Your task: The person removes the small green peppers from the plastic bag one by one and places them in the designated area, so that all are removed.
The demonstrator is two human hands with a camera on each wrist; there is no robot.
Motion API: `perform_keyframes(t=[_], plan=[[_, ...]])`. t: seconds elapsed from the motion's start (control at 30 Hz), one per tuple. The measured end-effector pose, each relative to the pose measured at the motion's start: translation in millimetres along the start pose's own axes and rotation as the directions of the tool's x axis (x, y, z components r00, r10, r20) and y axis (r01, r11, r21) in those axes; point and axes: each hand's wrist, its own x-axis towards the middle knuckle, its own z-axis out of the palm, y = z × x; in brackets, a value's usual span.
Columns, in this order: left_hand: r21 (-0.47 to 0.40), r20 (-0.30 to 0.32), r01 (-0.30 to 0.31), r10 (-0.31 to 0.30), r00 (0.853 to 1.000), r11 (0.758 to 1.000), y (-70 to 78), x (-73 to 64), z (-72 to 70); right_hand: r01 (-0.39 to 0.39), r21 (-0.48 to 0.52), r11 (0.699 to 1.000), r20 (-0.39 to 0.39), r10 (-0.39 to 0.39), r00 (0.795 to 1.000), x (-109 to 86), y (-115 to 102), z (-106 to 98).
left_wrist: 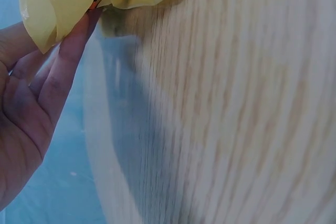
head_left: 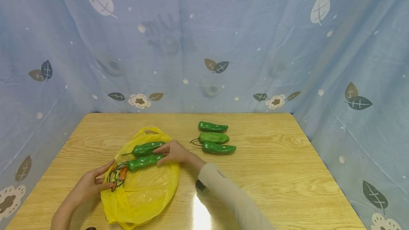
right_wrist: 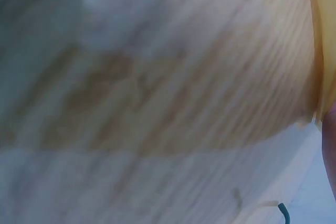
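A yellow plastic bag (head_left: 150, 201) lies spread on the wooden table, left of centre. Two long green peppers (head_left: 143, 162) lie side by side on it, their stems toward the left. My right hand (head_left: 175, 152) reaches in from the right, thumb and fingers at either side of the nearer pepper's blunt end. With my left hand (head_left: 89, 184) I hold the bag's left edge, beside an orange and dark patch (head_left: 121, 174). In the left wrist view, yellow film overlaps the fingers of that hand (left_wrist: 39, 85). Only a sliver of the right hand (right_wrist: 329, 148) shows in its wrist view.
Right of the bag lie three more green peppers, the far one (head_left: 213, 127), the middle one (head_left: 214, 138) and the near one (head_left: 219, 148). A blue patterned curtain (head_left: 191, 45) hangs behind and at both sides of the table (head_left: 271, 173).
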Motion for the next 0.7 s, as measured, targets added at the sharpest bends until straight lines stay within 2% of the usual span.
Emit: perform_keyframes(t=[0.2,0.43,0.7], plan=[[-0.023,0.008,0.01,-0.01,1.0,1.0,-0.6,1.0,-0.7,-0.02,-0.061,0.998,0.009,0.021,1.0,1.4,-1.3,0.5],[-0.052,0.013,-0.004,0.005,1.0,0.999,-3.8,-1.0,-0.7,-0.03,-0.24,0.97,0.045,0.042,0.998,6.8,-4.9,1.5],[-0.037,-0.004,0.017,-0.017,1.0,0.999,-1.4,-1.7,-0.6,-0.057,-0.244,0.968,-0.003,0.058,0.998,7.2,-5.7,-2.7]])
